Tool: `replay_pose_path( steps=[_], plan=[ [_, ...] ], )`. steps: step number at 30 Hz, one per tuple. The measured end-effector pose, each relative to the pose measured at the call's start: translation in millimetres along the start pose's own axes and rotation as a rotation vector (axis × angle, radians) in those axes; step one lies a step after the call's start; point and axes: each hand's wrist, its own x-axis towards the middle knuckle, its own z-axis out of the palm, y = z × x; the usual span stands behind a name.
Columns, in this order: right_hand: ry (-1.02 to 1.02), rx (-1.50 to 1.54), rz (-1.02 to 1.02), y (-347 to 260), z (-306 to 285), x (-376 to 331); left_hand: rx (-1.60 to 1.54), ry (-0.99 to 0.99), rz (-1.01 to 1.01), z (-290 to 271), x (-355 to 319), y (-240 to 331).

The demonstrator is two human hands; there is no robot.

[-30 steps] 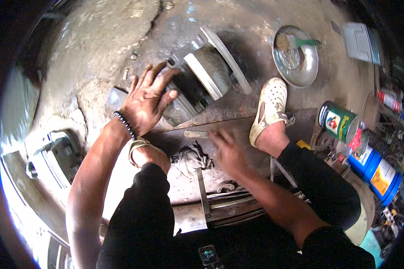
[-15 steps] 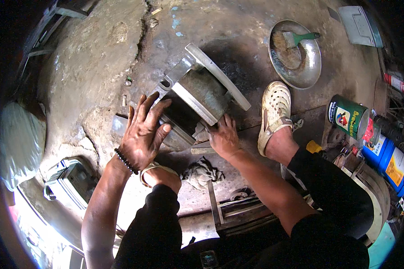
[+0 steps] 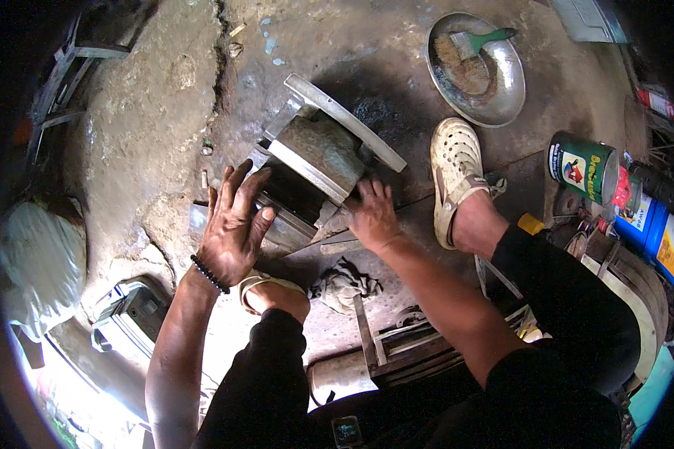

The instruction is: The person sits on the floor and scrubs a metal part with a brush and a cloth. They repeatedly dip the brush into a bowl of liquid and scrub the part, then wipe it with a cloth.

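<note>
A heavy grey metal casting, with a flat plate along its far side and a dark channel nearer me, lies tilted on the floor between my feet. My left hand rests at its left end, fingers stretched and thumb apart, holding nothing. At the near right corner, my right hand has bent fingers against the casting's edge; its fingertips are partly hidden. A small pale grey piece sits beside my right thumb, too unclear to name. Below the casting lies a crumpled, dirty rag.
A metal bowl holding a green-handled paintbrush stands far right. My clog-shod right foot is close to the casting. Further right are a green can and a blue container. A pale plastic sack sits left.
The view has shifted a little, so the floor and bowl appear further left and up. My right fingers sit slightly further along the casting's corner. My left hand stays at the left end.
</note>
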Motion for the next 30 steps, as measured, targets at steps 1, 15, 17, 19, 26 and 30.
replay_pose_path(
  steps=[1, 15, 17, 19, 26, 30],
  plan=[
    [0.022, -0.022, -0.001, -1, 0, 1, -0.010, 0.009, -0.001, 1, 0, 0],
    [0.049, -0.092, -0.074, -8, -7, 7, 0.005, 0.041, -0.028, 4, -3, -1],
    [0.099, -0.084, -0.056, -8, -11, 7, 0.009, 0.039, -0.012, 4, -2, -1],
    [0.030, -0.074, 0.032, -7, -12, 7, 0.016, 0.030, -0.004, 4, -2, -1],
    [0.087, -0.083, -0.081, -3, -4, 3, 0.039, 0.003, -0.005, 2, -2, -2],
    [0.096, -0.098, -0.145, 0, -6, 4, 0.069, 0.012, 0.003, 2, -1, -1]
  ],
)
